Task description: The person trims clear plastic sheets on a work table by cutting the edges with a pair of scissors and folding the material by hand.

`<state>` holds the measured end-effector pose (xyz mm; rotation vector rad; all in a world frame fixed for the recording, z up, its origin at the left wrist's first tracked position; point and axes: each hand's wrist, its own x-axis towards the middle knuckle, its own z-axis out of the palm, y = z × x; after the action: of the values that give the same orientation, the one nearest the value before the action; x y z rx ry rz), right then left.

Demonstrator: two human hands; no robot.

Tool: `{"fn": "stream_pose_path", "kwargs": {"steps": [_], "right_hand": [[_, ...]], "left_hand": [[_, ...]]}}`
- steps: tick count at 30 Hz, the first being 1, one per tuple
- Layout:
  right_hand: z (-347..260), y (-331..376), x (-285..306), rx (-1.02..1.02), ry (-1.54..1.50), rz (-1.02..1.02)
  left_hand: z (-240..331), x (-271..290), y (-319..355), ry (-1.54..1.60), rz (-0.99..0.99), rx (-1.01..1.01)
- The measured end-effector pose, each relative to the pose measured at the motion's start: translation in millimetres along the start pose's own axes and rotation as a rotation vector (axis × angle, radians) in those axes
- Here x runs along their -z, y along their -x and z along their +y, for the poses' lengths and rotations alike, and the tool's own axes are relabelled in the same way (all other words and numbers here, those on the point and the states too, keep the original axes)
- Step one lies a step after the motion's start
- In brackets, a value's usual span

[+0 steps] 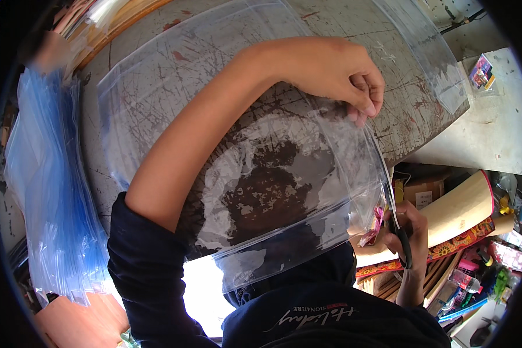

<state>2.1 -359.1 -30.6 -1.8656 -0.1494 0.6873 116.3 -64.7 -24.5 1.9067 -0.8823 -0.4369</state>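
Head view gives us both hands at work on one clear plastic bag (pixel 272 174). Our left hand (pixel 345 78) reaches far across, the forearm bare from a dark rolled sleeve (pixel 145 261) and running up and to the right; its fingers (pixel 362 107) are curled down and pinched shut on the bag's far right edge. Our right hand (pixel 409 229) sits low at the right, wrist bent, fingers closed through the dark handles of a pair of scissors (pixel 395 223), whose thin blades run up along the bag's right edge toward the left fingers.

Under the bag lies a worn grey tabletop (pixel 388 35), scratched and stained with rust-coloured marks, its edge curving just right of the left fingers. Well left of both hands a thick stack of bluish plastic bags (pixel 52 191) lies on the tabletop. Right of the scissors hand, below the tabletop, we see a pale rolled sheet with a red patterned border (pixel 458 217) and a crowd of colourful small goods, too small to tell apart. A pale floor slab (pixel 493 122) shows further right.

The bag is large and transparent, stretched between the two hands, wrinkled and glinting, with a thicker sealed strip along its near edge; the tabletop's stains show through it.
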Motion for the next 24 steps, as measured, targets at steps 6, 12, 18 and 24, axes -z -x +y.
{"fn": "stream_pose_path", "kwargs": {"steps": [6, 12, 18, 24], "right_hand": [[-4.1, -4.5, -5.6, -0.024, -0.039, 0.036], [-5.8, -7.0, -9.6, -0.024, -0.088, 0.043], [-4.6, -7.7, -9.6, -0.019, -0.074, 0.047], [-2.7, -6.1, -8.4, -0.036, -0.031, 0.035]], "left_hand": [[-2.1, 0.7, 0.6, 0.015, 0.024, -0.007], [-2.7, 0.1, 0.1, -0.005, 0.032, 0.017], [-5.3, 0.3, -0.5, -0.018, 0.038, -0.028], [-1.4, 7.5, 2.6, -0.121, 0.062, -0.029]]}}
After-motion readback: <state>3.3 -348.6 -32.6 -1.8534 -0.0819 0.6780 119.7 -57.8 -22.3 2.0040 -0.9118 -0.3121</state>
